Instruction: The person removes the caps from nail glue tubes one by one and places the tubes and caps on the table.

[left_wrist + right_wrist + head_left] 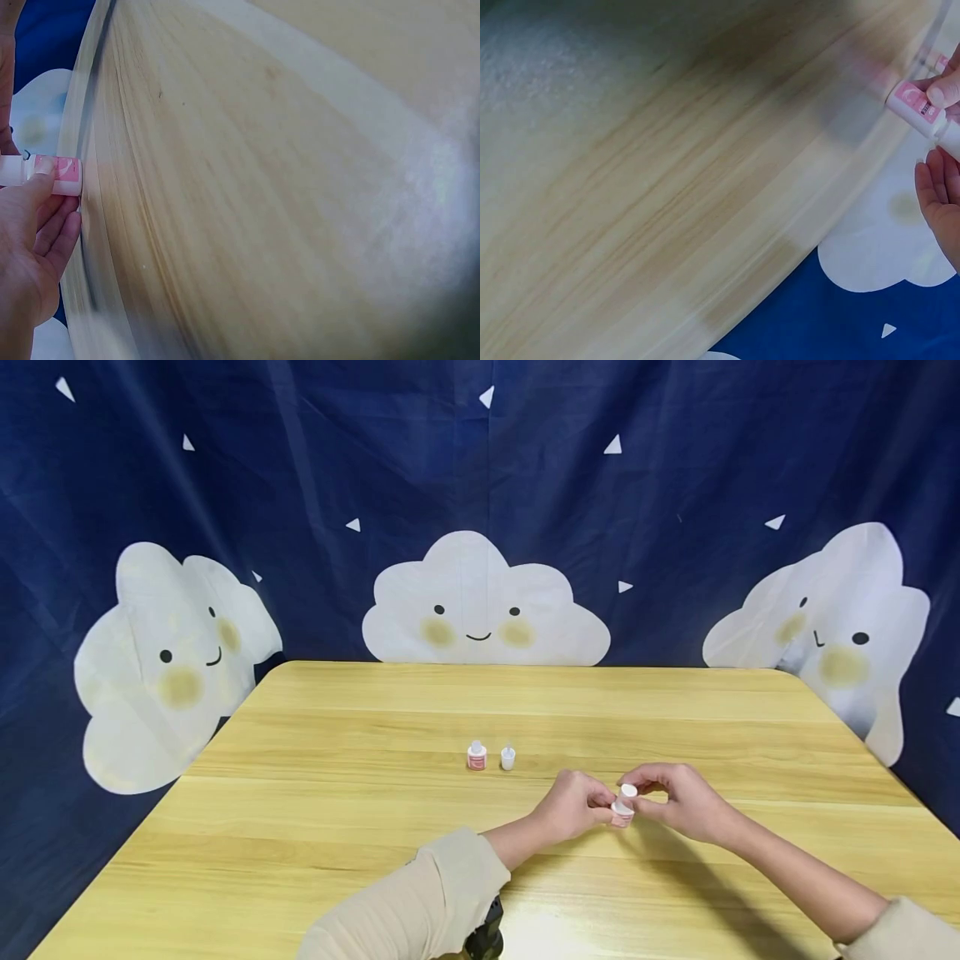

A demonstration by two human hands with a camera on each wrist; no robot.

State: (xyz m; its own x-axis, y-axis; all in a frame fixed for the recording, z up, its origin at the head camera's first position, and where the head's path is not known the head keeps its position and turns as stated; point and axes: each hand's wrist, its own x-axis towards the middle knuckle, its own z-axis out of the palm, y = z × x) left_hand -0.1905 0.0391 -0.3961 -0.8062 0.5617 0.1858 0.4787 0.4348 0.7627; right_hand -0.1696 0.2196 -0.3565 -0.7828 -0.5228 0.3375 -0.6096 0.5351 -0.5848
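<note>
My left hand (pixel 573 806) pinches a small white bottle with a pink label (pixel 67 174), thumb across the label. The bottle is tilted, held just over the table in the head view. Its white cap (pixel 628 791) sits at the neck end. My right hand (pixel 686 802) has thumb and index finger around this cap, pinching it. In the right wrist view the fingertips of my right hand (pixel 941 191) are right at the cap, while the left thumb presses the bottle's label (pixel 916 101). Much of the cap is hidden there by the frame edge.
Farther back on the wooden table (pixel 337 827) stands a second small bottle (pixel 477 757) with a pink-red label. A white cap (pixel 507 758) rests beside it on the right. Behind the table hangs a dark blue curtain (pixel 420 460) with white clouds.
</note>
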